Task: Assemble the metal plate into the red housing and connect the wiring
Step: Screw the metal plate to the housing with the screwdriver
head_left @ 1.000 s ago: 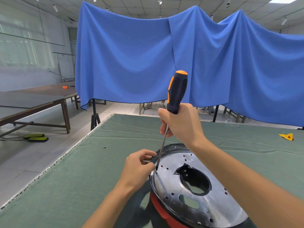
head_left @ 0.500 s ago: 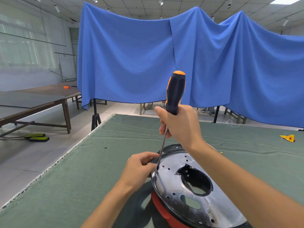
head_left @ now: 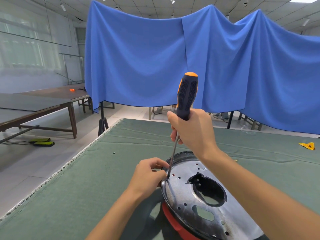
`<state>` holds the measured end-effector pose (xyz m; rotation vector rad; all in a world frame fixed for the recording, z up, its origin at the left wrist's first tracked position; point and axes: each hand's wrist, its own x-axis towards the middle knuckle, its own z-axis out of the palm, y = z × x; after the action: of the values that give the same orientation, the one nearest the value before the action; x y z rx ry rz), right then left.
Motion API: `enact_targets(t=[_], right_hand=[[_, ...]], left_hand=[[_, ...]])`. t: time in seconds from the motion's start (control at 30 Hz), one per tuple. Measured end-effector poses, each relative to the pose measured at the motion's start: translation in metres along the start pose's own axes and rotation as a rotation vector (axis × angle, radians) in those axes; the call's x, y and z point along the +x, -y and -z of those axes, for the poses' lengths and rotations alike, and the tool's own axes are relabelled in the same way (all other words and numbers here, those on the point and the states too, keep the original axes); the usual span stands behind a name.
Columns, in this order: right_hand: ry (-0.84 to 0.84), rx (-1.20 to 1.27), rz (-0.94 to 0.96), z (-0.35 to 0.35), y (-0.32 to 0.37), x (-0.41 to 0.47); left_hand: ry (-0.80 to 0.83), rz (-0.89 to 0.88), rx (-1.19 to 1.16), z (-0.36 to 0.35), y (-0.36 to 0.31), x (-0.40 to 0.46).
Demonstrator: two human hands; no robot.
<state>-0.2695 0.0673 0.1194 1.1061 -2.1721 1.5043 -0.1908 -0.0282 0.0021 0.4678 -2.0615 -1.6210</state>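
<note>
Over the metal plate (head_left: pixel 204 203), right hand (head_left: pixel 194 130) grips the screwdriver (head_left: pixel 187 96); left hand (head_left: pixel 149 174) pinches at its tip.

No legible text, label, brand or number appears anywhere in the frame. The screwdriver (head_left: pixel 187 96) handle at centre shows only a dotted grip texture, unmarked.
</note>
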Motion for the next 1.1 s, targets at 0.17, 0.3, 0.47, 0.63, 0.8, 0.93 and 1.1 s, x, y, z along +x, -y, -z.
enact_targets(t=[0.17,0.3,0.47,0.63,0.8,0.93,1.1], right_hand=[[-0.049,0.077,-0.018,0.0,-0.004,0.001],[-0.102,0.105,0.014,0.0,-0.008,-0.001],[-0.122,0.125,0.023,-0.002,-0.011,-0.003],[-0.159,0.177,0.026,-0.002,-0.011,-0.004],[-0.253,0.292,0.051,0.001,-0.009,-0.004],[-0.311,0.367,0.088,0.004,-0.003,-0.002],[-0.368,0.461,0.105,0.003,0.002,-0.001]], left_hand=[[0.025,0.015,-0.063,0.0,-0.001,-0.001],[0.009,0.04,-0.051,-0.001,-0.001,-0.001],[0.027,0.218,0.114,-0.002,-0.002,0.0],[0.13,0.36,0.058,-0.004,-0.011,-0.005],[0.114,0.393,-0.108,-0.004,-0.016,-0.007],[0.042,0.382,-0.257,-0.005,-0.017,-0.004],[-0.207,0.182,-0.433,-0.008,-0.013,0.004]])
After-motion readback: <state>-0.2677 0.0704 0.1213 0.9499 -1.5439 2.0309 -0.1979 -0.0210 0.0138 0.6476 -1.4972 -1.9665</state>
